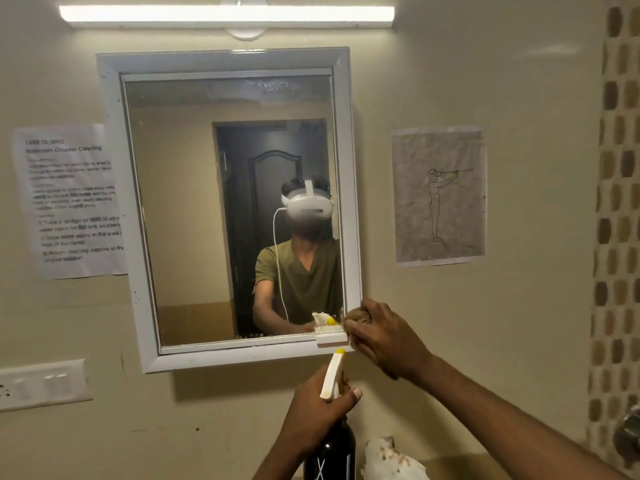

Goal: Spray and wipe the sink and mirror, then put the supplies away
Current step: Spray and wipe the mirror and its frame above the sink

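We face a cream wall (450,64) lit by a tube light (227,13) overhead. A printed sheet (69,199) and a line drawing (439,195) are taped up; a switch plate (41,384) sits low left, mosaic tiles (618,202) far right.

Head view, single camera: worn at head height, faces the cream wall straight on, close to the white-framed rectangular mirror (228,202); both forearms enter from below.

Left hand (320,407) is gripping spray bottle (332,441) upright below mirror (225,202); right hand (384,337) is pressing cloth (358,315) against mirror's lower right corner.
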